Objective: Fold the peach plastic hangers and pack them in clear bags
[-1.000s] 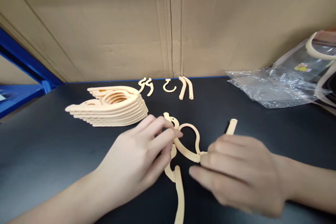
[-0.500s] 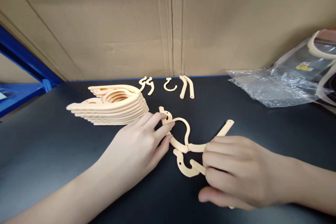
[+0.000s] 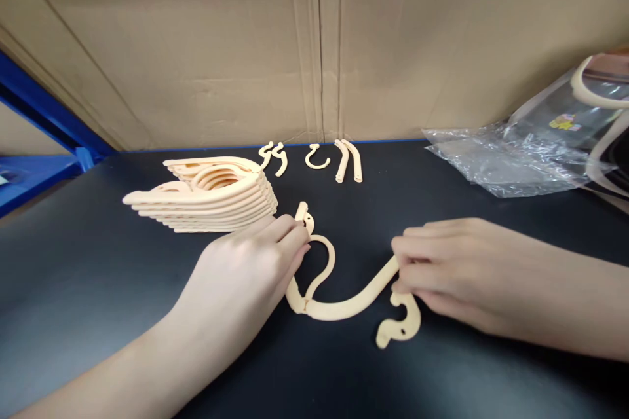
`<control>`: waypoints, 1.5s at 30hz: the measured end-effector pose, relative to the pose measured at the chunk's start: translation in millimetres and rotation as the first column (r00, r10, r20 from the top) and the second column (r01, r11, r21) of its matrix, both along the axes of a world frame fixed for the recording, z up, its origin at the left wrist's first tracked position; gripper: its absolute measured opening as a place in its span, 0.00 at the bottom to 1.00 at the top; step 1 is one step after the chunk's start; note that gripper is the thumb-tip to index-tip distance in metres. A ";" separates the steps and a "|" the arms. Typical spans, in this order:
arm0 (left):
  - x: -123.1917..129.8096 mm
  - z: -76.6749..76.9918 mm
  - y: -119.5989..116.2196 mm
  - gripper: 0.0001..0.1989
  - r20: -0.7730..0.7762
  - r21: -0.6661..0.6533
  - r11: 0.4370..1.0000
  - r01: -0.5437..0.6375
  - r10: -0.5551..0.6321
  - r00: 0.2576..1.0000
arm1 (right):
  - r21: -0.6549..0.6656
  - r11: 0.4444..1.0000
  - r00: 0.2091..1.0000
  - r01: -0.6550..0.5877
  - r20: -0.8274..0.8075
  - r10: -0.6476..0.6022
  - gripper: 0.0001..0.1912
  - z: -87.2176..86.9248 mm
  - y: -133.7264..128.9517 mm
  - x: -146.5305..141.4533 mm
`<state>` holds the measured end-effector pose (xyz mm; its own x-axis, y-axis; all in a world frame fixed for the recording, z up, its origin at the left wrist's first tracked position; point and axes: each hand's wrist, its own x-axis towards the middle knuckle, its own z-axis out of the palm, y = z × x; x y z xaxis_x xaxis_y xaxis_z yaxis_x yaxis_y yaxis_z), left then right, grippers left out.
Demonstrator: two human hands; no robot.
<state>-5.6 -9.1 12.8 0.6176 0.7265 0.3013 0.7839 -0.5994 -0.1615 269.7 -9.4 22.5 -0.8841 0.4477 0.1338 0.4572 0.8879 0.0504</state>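
A cream plastic hanger assembly (image 3: 344, 309) lies spread between my hands, with a curved hook (image 3: 330, 262) joined near its middle. My left hand (image 3: 260, 255) pinches its left arm, below the tip with a small holed piece. My right hand (image 3: 442, 268) is closed around the end of the right arm. A curved piece with a hole (image 3: 411, 322) extends below my right fingers; whether it is joined to the arm is hidden by them.
Stacked cream folded hangers (image 3: 221, 206) stand at the left. Small curved pieces (image 3: 281, 160), a loose hook (image 3: 317, 160) and two arm pieces (image 3: 350, 162) lie along the back. Clear plastic bags (image 3: 515, 157) are at the right, cardboard (image 3: 221, 46) behind.
My left hand has closed more on the left arm. My right hand has moved up to the right arm's end. The assembly's middle has shifted left and down, and the holed piece has moved right.
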 end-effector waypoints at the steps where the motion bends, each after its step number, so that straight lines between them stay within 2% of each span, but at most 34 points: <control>1: 0.7 0.2 0.4 0.08 0.020 -0.023 1.000 0.001 -0.001 1.000 | -0.029 0.999 0.999 0.019 0.031 -0.018 0.09 -0.8 4.3 6.0; 3: 2.7 -0.2 1.7 0.10 0.062 -0.045 0.999 0.029 -0.026 0.998 | -0.024 0.996 0.995 0.084 0.054 -0.083 0.09 -1.8 13.9 17.7; 4: 3.8 -0.8 2.6 0.11 0.081 -0.043 0.998 0.054 -0.051 0.995 | 0.021 0.989 0.988 0.145 0.058 -0.146 0.09 -1.8 18.8 22.8; 7: 5.1 -3.9 5.8 0.13 0.137 -0.014 0.990 0.142 -0.139 0.981 | 0.155 0.930 0.930 0.333 0.108 -0.351 0.10 -0.5 30.7 32.4; 10: 3.1 -6.4 9.9 0.13 0.167 -0.017 0.982 0.187 -0.182 0.969 | 0.179 0.886 0.880 0.427 0.143 -0.453 0.12 0.8 35.6 34.1; 14: -0.1 -6.5 13.6 0.15 0.140 -0.022 0.983 0.182 -0.177 0.974 | 0.173 0.896 0.897 0.408 0.110 -0.429 0.11 -1.1 34.4 29.9; 20: 5.0 -7.2 11.5 0.15 0.134 0.036 0.973 0.228 -0.231 0.964 | 0.185 0.944 0.961 0.274 -0.014 -0.276 0.11 -2.7 30.9 17.5; 23: 10.2 -8.7 5.9 0.13 0.233 -0.060 0.950 0.306 -0.285 0.930 | 0.173 0.963 0.978 0.205 -0.069 -0.196 0.14 -1.8 29.1 11.7; 26: 14.6 -10.8 1.4 0.14 0.279 -0.158 0.915 0.371 -0.319 0.906 | 0.127 0.977 0.982 0.169 -0.105 -0.156 0.12 -4.1 26.7 8.1; 31: 17.2 -13.9 4.3 0.09 0.296 -0.261 0.887 0.380 -0.301 0.907 | 0.045 0.980 0.966 0.196 -0.178 -0.185 0.10 -14.0 23.5 1.9; 35: 16.1 -13.1 9.6 0.05 0.325 -0.322 0.864 0.387 -0.283 0.903 | -0.108 0.966 0.929 0.233 -0.267 -0.254 0.08 -18.9 21.3 -5.2; 38: 14.9 -11.6 11.1 0.05 0.327 -0.319 0.850 0.418 -0.315 0.891 | -0.207 0.946 0.897 0.249 -0.320 -0.306 0.05 -20.2 19.5 -8.9; 45: 11.1 -12.7 12.5 0.10 0.347 -0.289 0.853 0.434 -0.329 0.878 | -0.266 0.908 0.860 0.325 -0.317 -0.401 0.08 -21.6 15.3 -14.1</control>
